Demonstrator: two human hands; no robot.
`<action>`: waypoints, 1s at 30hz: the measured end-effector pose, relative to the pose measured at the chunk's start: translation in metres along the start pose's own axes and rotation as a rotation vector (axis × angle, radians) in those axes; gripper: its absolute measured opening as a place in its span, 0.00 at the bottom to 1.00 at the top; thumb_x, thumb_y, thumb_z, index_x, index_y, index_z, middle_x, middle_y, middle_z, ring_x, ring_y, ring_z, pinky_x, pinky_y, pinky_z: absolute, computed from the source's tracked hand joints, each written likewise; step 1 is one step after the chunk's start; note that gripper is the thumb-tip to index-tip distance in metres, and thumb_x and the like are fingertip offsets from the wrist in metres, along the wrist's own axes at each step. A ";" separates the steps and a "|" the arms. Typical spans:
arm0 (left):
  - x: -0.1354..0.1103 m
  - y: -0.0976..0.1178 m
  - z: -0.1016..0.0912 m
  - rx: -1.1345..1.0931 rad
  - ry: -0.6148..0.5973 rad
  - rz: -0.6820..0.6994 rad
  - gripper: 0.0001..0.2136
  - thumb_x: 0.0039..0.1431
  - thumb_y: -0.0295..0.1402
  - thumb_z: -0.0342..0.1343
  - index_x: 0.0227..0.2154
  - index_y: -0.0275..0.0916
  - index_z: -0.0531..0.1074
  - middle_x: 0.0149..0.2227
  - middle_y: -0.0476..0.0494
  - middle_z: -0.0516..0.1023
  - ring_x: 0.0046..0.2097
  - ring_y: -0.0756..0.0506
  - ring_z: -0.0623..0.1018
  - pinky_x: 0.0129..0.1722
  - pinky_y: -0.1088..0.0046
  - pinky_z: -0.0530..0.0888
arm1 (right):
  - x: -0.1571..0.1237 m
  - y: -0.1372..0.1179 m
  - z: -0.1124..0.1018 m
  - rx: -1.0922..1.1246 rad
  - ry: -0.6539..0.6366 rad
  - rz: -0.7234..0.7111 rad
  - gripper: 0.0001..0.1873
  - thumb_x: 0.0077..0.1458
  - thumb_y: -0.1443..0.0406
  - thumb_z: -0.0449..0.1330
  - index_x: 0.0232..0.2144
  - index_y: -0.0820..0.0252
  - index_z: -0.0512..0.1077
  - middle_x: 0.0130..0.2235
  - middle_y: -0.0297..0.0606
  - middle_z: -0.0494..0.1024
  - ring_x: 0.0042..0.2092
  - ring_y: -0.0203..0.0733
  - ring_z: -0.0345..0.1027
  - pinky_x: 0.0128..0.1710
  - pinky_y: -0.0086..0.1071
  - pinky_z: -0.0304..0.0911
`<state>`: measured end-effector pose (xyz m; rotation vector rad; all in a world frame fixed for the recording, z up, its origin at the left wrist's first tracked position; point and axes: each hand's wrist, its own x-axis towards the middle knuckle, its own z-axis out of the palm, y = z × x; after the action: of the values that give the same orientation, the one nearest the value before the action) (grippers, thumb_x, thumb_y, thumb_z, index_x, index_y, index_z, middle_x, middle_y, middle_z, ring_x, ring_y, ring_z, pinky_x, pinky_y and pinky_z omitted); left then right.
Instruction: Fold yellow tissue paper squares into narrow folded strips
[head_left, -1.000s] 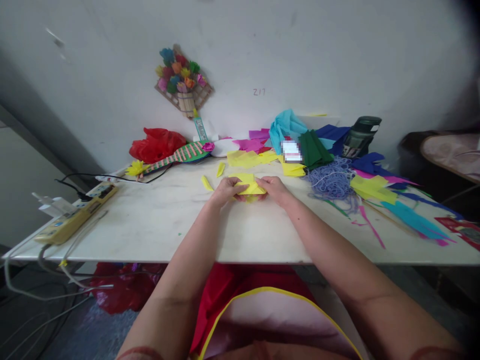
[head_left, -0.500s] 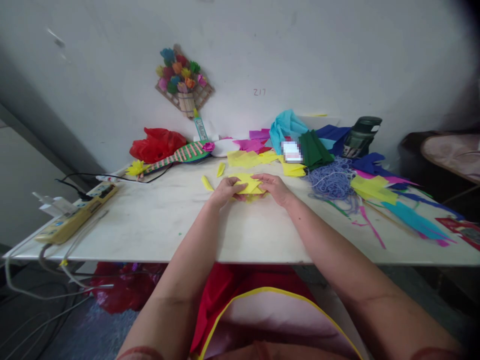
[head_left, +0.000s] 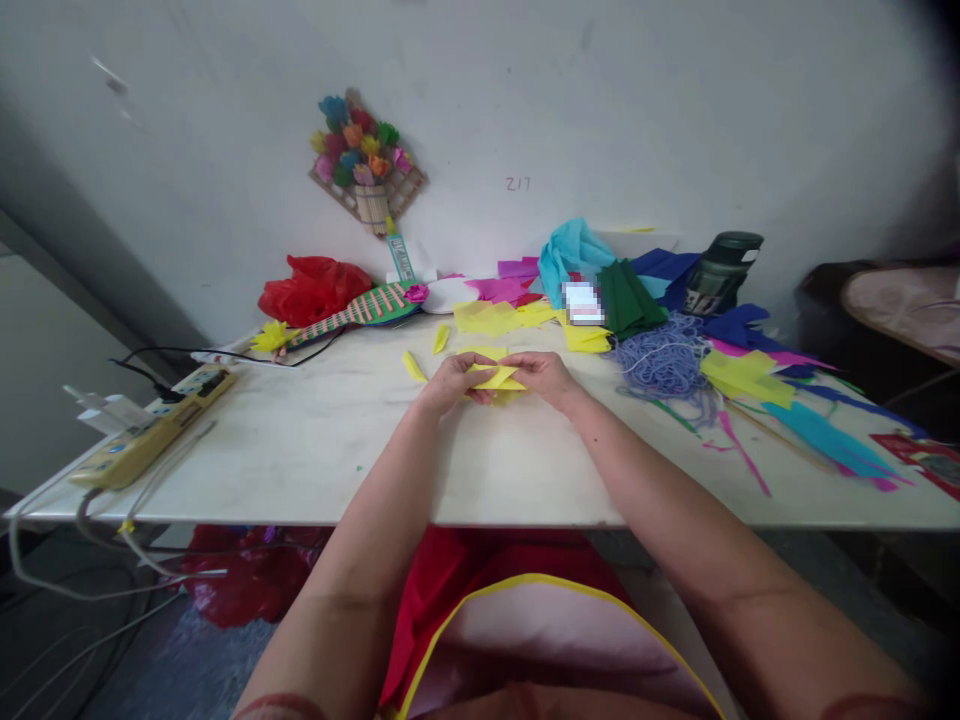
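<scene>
Folded yellow crepe paper (head_left: 496,378) is pinched between my two hands, just above the white table (head_left: 300,440). My left hand (head_left: 450,382) grips its left side, thumb on top and the other fingers behind or under it. From the right, my right hand (head_left: 546,375) holds the other side with thumb and fingertips close together. The folds under my fingers are partly hidden. Two small folded yellow paper strips lie just beyond my left hand, one strip (head_left: 413,366) nearer and another strip (head_left: 442,338) farther back.
Behind my hands lie yellow paper sheets (head_left: 487,317). A tangle of purple-blue yarn (head_left: 660,360), green paper (head_left: 630,300) and a dark bottle (head_left: 724,272) stand right. Left are a lute-shaped craft (head_left: 367,308), a red plastic bag (head_left: 315,288) and a power strip (head_left: 150,430) with cables.
My right hand has shifted slightly left, its fingertips closer to my left hand. The yellow paper between them looks narrower and more folded over. My left hand stays almost in place.
</scene>
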<state>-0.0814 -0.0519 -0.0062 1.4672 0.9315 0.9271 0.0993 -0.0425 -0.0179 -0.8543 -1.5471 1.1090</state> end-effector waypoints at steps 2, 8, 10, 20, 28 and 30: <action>0.000 0.000 0.000 0.008 -0.002 -0.004 0.22 0.44 0.40 0.60 0.40 0.32 0.67 0.21 0.46 0.75 0.20 0.50 0.74 0.21 0.76 0.71 | 0.000 0.000 0.000 -0.049 0.007 -0.014 0.12 0.38 0.67 0.58 0.29 0.61 0.76 0.29 0.35 0.77 0.31 0.38 0.70 0.34 0.32 0.66; 0.002 -0.002 0.000 0.039 0.005 0.020 0.20 0.45 0.42 0.59 0.37 0.31 0.69 0.18 0.49 0.72 0.17 0.52 0.71 0.19 0.78 0.69 | -0.002 -0.006 0.000 -0.131 0.038 -0.016 0.12 0.41 0.66 0.56 0.30 0.60 0.76 0.28 0.34 0.77 0.31 0.38 0.70 0.33 0.32 0.66; 0.003 -0.004 -0.001 0.056 0.014 0.034 0.19 0.46 0.43 0.58 0.35 0.31 0.69 0.17 0.49 0.71 0.16 0.53 0.69 0.17 0.79 0.67 | -0.003 -0.008 0.001 -0.123 0.038 -0.011 0.12 0.42 0.65 0.56 0.30 0.61 0.76 0.28 0.34 0.76 0.31 0.37 0.69 0.32 0.31 0.66; 0.002 -0.004 -0.001 0.095 0.050 0.029 0.16 0.45 0.44 0.58 0.27 0.33 0.69 0.13 0.54 0.64 0.13 0.57 0.61 0.12 0.82 0.57 | -0.003 -0.005 0.000 -0.053 0.007 -0.006 0.14 0.42 0.65 0.56 0.33 0.61 0.76 0.34 0.37 0.76 0.32 0.37 0.68 0.25 0.28 0.67; 0.002 -0.005 -0.002 0.068 0.015 -0.002 0.17 0.45 0.46 0.57 0.25 0.35 0.66 0.13 0.53 0.65 0.13 0.56 0.62 0.12 0.82 0.56 | -0.005 -0.008 -0.002 0.005 -0.058 0.035 0.17 0.39 0.64 0.59 0.35 0.61 0.75 0.32 0.36 0.76 0.30 0.37 0.67 0.24 0.29 0.67; 0.002 -0.005 -0.002 0.047 0.001 -0.004 0.16 0.45 0.45 0.57 0.25 0.35 0.65 0.14 0.52 0.66 0.14 0.56 0.64 0.13 0.82 0.58 | -0.005 -0.007 -0.001 -0.015 -0.047 0.034 0.16 0.38 0.65 0.59 0.34 0.62 0.76 0.31 0.36 0.75 0.29 0.36 0.67 0.24 0.29 0.67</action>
<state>-0.0829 -0.0487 -0.0113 1.5036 0.9628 0.9086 0.1014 -0.0488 -0.0123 -0.8736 -1.5866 1.1501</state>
